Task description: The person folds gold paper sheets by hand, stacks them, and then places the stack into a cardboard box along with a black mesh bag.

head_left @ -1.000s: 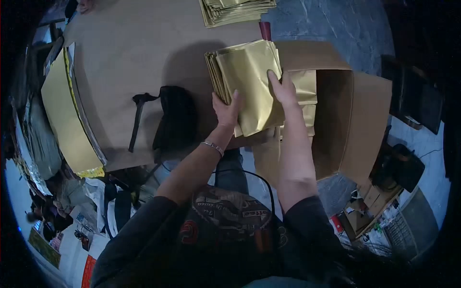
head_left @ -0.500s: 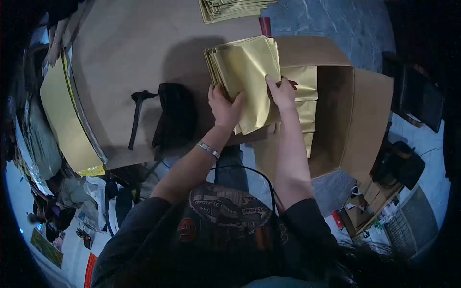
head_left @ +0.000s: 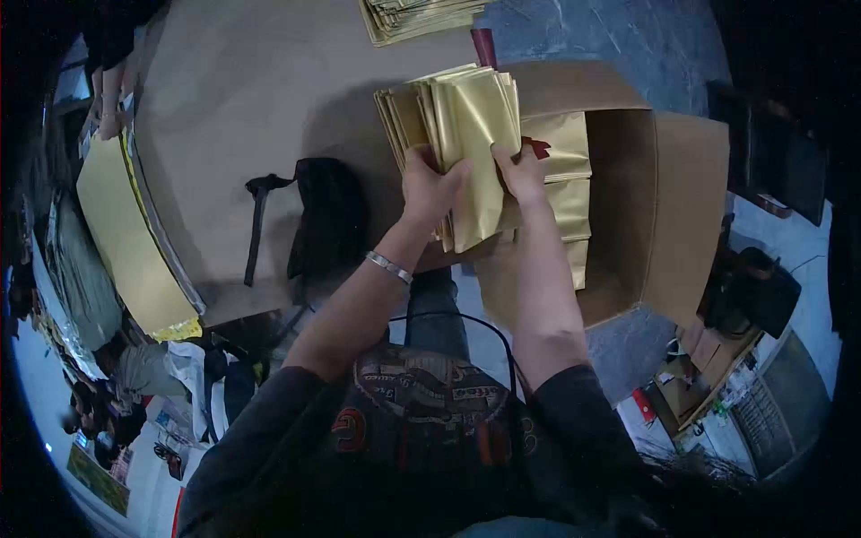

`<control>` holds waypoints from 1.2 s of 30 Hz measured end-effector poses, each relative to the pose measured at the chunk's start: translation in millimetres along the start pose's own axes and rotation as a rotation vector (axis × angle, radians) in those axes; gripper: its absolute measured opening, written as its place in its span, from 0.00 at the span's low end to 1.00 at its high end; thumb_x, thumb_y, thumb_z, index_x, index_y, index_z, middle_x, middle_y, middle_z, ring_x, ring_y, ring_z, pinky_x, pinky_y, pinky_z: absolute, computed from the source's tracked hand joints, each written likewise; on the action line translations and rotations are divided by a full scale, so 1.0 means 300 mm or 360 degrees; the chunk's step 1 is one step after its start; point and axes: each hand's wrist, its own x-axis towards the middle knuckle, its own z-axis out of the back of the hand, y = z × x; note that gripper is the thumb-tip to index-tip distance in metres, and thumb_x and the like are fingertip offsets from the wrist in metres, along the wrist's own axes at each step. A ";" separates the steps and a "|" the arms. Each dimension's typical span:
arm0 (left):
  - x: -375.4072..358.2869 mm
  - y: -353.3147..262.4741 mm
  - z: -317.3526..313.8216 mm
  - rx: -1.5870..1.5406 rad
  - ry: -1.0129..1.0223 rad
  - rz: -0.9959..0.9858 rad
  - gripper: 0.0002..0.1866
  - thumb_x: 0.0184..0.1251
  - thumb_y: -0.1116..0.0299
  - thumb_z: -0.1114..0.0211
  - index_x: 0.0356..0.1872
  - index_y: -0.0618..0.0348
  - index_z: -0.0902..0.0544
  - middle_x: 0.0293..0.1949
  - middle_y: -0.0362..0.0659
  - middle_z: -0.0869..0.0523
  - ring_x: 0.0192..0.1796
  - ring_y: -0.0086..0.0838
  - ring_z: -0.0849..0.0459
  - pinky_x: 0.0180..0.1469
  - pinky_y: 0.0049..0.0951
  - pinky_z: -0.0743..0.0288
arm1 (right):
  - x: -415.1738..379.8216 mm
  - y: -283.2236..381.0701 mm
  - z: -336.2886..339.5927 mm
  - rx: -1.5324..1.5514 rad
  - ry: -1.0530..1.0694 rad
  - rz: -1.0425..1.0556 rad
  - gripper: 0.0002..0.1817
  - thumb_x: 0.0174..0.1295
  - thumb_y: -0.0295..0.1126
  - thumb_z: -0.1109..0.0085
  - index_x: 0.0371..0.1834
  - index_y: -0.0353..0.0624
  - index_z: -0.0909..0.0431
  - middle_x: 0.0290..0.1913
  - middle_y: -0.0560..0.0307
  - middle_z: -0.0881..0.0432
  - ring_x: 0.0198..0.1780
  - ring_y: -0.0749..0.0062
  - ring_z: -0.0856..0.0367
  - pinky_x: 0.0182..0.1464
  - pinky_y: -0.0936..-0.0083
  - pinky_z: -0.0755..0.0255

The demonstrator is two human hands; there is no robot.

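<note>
My left hand (head_left: 432, 186) grips a stack of flat gold foil bags (head_left: 468, 134) from the left, its thumb laid over the front and its fingers in among the layers. At the stack's right edge, my right hand (head_left: 522, 175) pinches it with the thumb on the front face; its other fingers are mostly hidden behind. Held tilted above the table edge, the stack has its left layers fanned apart. Just right of it stands an open cardboard box (head_left: 619, 206) with more gold bags (head_left: 567, 206) inside along its left side. A small dark red piece (head_left: 538, 146) shows beside my right fingers.
Another gold stack (head_left: 421, 20) lies at the far edge of the brown table (head_left: 224, 117), near a dark red object (head_left: 484, 47). A black cloth item with a strap (head_left: 330, 215) lies left of my hands. Another person's hand (head_left: 109, 124) touches a gold sheet (head_left: 134, 233) at far left.
My left hand has moved right and slightly up across the stack, its fingers now in among the layers. The stack looks narrower in front and more fanned. My right hand keeps its hold.
</note>
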 end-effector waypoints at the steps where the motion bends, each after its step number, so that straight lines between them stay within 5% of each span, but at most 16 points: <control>1: 0.029 -0.009 -0.002 -0.0001 0.0010 -0.0009 0.30 0.50 0.59 0.23 0.50 0.65 0.26 0.47 0.53 0.19 0.45 0.40 0.15 0.47 0.37 0.20 | -0.004 -0.002 -0.003 -0.0057 -0.0004 0.0028 0.37 0.57 0.55 0.35 0.53 0.28 0.26 0.49 0.35 0.18 0.54 0.47 0.19 0.57 0.61 0.28; 4: 0.069 -0.098 0.013 -0.0028 -0.0031 0.0509 0.23 0.54 0.69 0.26 0.49 0.64 0.24 0.42 0.49 0.15 0.37 0.34 0.13 0.35 0.33 0.18 | -0.007 -0.020 -0.015 -0.0214 -0.0027 0.0044 0.38 0.56 0.55 0.36 0.53 0.26 0.28 0.50 0.31 0.20 0.55 0.44 0.21 0.57 0.58 0.30; 7: 0.102 -0.072 0.028 -0.0510 0.0287 0.0604 0.19 0.56 0.75 0.30 0.50 0.65 0.23 0.41 0.47 0.15 0.39 0.31 0.14 0.39 0.31 0.18 | -0.038 -0.013 0.028 -0.0090 0.0031 -0.0058 0.38 0.57 0.54 0.35 0.55 0.28 0.30 0.50 0.34 0.20 0.53 0.48 0.19 0.55 0.62 0.28; 12: -0.072 -0.226 0.108 -0.0615 0.0728 0.0441 0.19 0.57 0.80 0.32 0.51 0.65 0.20 0.43 0.42 0.14 0.42 0.25 0.15 0.46 0.28 0.19 | -0.192 -0.092 0.135 0.0557 -0.0082 0.0244 0.41 0.53 0.40 0.27 0.67 0.32 0.37 0.59 0.43 0.25 0.60 0.58 0.25 0.62 0.67 0.31; 14: -0.108 -0.256 0.191 -0.0395 0.1167 0.0206 0.17 0.55 0.83 0.32 0.48 0.64 0.17 0.42 0.39 0.13 0.43 0.23 0.16 0.48 0.26 0.20 | -0.341 -0.032 0.240 0.0480 0.0142 0.0093 0.44 0.54 0.33 0.27 0.71 0.37 0.43 0.59 0.45 0.26 0.59 0.62 0.25 0.62 0.68 0.30; 17: -0.086 -0.306 0.289 -0.0430 0.1670 -0.0135 0.16 0.54 0.85 0.31 0.46 0.63 0.15 0.42 0.37 0.12 0.45 0.21 0.16 0.50 0.25 0.20 | -0.482 -0.065 0.227 0.0643 -0.0035 0.0453 0.48 0.54 0.28 0.29 0.74 0.42 0.50 0.61 0.49 0.26 0.57 0.66 0.23 0.60 0.72 0.28; 20: -0.048 -0.332 0.291 -0.0230 0.1743 -0.0238 0.17 0.55 0.86 0.31 0.47 0.64 0.16 0.42 0.38 0.12 0.45 0.21 0.16 0.51 0.24 0.20 | -0.537 -0.078 0.200 0.0271 -0.0140 0.0761 0.43 0.53 0.28 0.28 0.71 0.40 0.43 0.60 0.50 0.25 0.55 0.66 0.22 0.59 0.72 0.27; 22: -0.027 -0.394 0.283 -0.0324 0.1837 -0.0249 0.16 0.54 0.85 0.32 0.46 0.65 0.16 0.45 0.40 0.13 0.48 0.26 0.16 0.55 0.26 0.22 | -0.581 -0.052 0.172 0.1139 -0.0068 0.0300 0.25 0.55 0.26 0.31 0.57 0.38 0.25 0.55 0.49 0.22 0.56 0.67 0.22 0.58 0.71 0.27; 25: 0.029 -0.465 0.266 -0.0067 0.1863 -0.0619 0.15 0.55 0.79 0.32 0.46 0.64 0.17 0.50 0.44 0.16 0.55 0.29 0.19 0.60 0.31 0.26 | -0.557 -0.006 0.215 0.0035 -0.0200 0.0663 0.15 0.64 0.27 0.39 0.53 0.37 0.24 0.53 0.49 0.20 0.55 0.63 0.22 0.59 0.68 0.27; 27: 0.104 -0.372 0.268 -0.0559 0.2151 -0.0613 0.16 0.56 0.72 0.33 0.46 0.64 0.19 0.53 0.47 0.19 0.60 0.32 0.23 0.64 0.33 0.31 | -0.544 0.028 0.234 0.1171 -0.0105 0.1064 0.10 0.66 0.28 0.44 0.49 0.38 0.24 0.55 0.48 0.21 0.58 0.64 0.22 0.61 0.68 0.28; 28: 0.112 -0.370 0.287 -0.0474 0.2035 -0.0617 0.17 0.56 0.70 0.32 0.46 0.65 0.19 0.53 0.47 0.19 0.60 0.33 0.23 0.64 0.33 0.32 | -0.514 0.018 0.213 0.1228 -0.0169 0.1349 0.10 0.65 0.28 0.43 0.48 0.39 0.24 0.55 0.48 0.21 0.59 0.64 0.23 0.62 0.68 0.29; 29: 0.091 -0.347 0.288 -0.0329 0.1790 -0.0524 0.17 0.57 0.68 0.31 0.47 0.64 0.19 0.52 0.47 0.18 0.59 0.34 0.22 0.63 0.33 0.31 | -0.526 0.005 0.180 0.1689 0.0053 0.0834 0.13 0.63 0.29 0.38 0.49 0.38 0.25 0.54 0.49 0.20 0.58 0.64 0.22 0.62 0.69 0.29; 31: 0.096 -0.290 0.272 -0.0184 0.1622 -0.0407 0.18 0.58 0.67 0.29 0.47 0.64 0.20 0.51 0.47 0.18 0.58 0.35 0.22 0.61 0.32 0.29 | -0.457 -0.046 0.115 0.0722 -0.0117 0.0645 0.18 0.59 0.29 0.33 0.50 0.37 0.25 0.52 0.49 0.19 0.56 0.63 0.22 0.61 0.69 0.28; 33: 0.205 -0.130 0.268 0.0980 0.1237 -0.1041 0.21 0.57 0.67 0.27 0.50 0.63 0.21 0.47 0.46 0.16 0.54 0.34 0.19 0.56 0.31 0.25 | -0.372 -0.082 0.048 0.0715 -0.0126 0.0455 0.20 0.56 0.30 0.30 0.51 0.37 0.24 0.49 0.50 0.17 0.52 0.63 0.19 0.56 0.70 0.25; 34: 0.207 -0.153 0.242 0.0990 0.1292 -0.1061 0.21 0.57 0.67 0.27 0.50 0.63 0.21 0.47 0.46 0.16 0.54 0.34 0.19 0.56 0.31 0.25 | -0.310 -0.144 -0.029 0.0828 -0.0115 0.0437 0.20 0.56 0.31 0.30 0.51 0.37 0.23 0.47 0.50 0.16 0.50 0.63 0.19 0.55 0.70 0.24; 36: 0.166 -0.246 0.222 0.0807 0.1237 -0.0392 0.28 0.57 0.61 0.25 0.55 0.65 0.23 0.52 0.49 0.19 0.56 0.37 0.21 0.59 0.37 0.26 | -0.282 -0.153 -0.043 0.0494 -0.0041 0.0141 0.31 0.59 0.39 0.32 0.64 0.41 0.30 0.52 0.47 0.18 0.50 0.56 0.19 0.57 0.65 0.26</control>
